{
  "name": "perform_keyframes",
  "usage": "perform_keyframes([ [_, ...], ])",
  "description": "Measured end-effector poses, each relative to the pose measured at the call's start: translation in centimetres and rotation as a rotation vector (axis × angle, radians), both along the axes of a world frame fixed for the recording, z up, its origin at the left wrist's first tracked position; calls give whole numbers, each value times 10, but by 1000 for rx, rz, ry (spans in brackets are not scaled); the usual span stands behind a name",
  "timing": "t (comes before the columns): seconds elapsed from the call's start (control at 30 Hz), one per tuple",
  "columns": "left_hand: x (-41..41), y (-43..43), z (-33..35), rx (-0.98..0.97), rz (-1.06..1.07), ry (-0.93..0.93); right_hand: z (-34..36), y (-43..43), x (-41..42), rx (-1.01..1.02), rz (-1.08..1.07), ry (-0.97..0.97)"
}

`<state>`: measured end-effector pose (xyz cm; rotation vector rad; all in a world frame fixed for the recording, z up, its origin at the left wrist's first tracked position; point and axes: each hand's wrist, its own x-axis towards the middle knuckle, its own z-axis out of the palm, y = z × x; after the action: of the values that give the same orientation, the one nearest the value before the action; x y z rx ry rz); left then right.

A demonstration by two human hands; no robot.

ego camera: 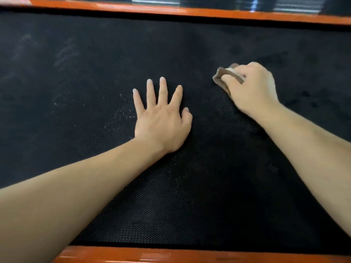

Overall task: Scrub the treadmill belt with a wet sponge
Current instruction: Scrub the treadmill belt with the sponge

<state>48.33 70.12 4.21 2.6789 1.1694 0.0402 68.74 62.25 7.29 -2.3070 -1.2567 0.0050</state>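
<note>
Belt [95,54] | left hand [161,120] flat | right hand [254,88] holds sponge [221,77]

Black textured treadmill belt [95,73] lies open left of the flat left hand [161,118], bounded by orange side rails far [190,11] and near [171,255].

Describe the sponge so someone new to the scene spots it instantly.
Start at the black treadmill belt between two orange side rails. On its right half, the right hand grips a small tan-brown sponge pressed to the belt. It is the only loose object there; the left hand lies flat, holding nothing.
</note>
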Motion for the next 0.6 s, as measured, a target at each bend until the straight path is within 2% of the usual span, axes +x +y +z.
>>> perform_keyframes([
  [0.17, 1, -1, -2, 27, 8, 7, -9, -15, -19, -29, 288, -4],
  [0.33, 1, -1, -3, 39, 10, 23, -3, 29, 25, 33, 19, 6],
  [0.47, 3, -1, -1, 41, 13, 51, -14, 9, -5, 21, 311, -1],
  [0.5, 4, 0, 0, 34, 13, 65, -13, 9, -1, 20, 323, 3],
  [0.6, 9, 2, 5, -21, 18, 84, -7, 36, 26, 59, 106, -13],
])
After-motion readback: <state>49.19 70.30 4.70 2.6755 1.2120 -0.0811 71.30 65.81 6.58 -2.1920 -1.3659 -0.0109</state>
